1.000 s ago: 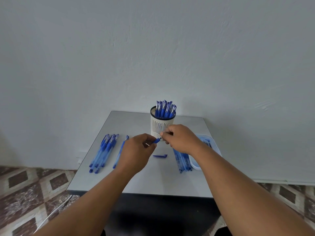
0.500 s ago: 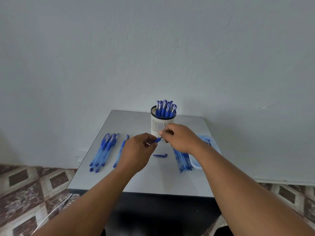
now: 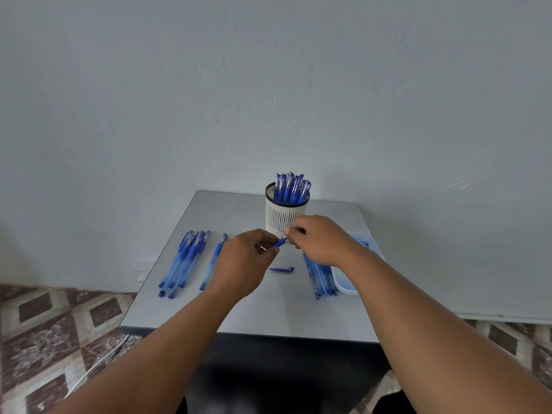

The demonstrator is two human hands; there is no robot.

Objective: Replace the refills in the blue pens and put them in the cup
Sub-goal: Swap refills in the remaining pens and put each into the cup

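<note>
A: Both hands at mid-frame, just in front of the cup (image 3: 283, 218)?

B: Yes. Left hand (image 3: 243, 261) curled round the barrel of one blue pen (image 3: 280, 242), only a short blue stub showing between the two hands. Right hand (image 3: 321, 239) pinching at the tip end. Whether unscrewing the tip or pulling the refill, cannot tell; fingers hiding it.

A: Best way through the step, then?

B: Probably: barrel kept steady in the left, all twisting done by the right fingertips, straight along the pen's axis. No bending, since a thin refill likely kinks easily. Small parts kept over the worktop (image 3: 245, 312), not beyond its edge.

A: Loose cap (image 3: 281, 268) just below the hands?

B: Lying flat on the worktop, near enough to fetch afterwards. Worth leaving exactly there.

A: And the stock?

B: Pens waiting (image 3: 183, 262) in a row at centre left, one single pen (image 3: 213, 261) slightly apart beside them. Refills (image 3: 321, 276) lower right of the hands, touching a pale tray (image 3: 343, 286). Cup already crowded with finished pens (image 3: 291, 188), so a gentle upright drop-in later.
</note>
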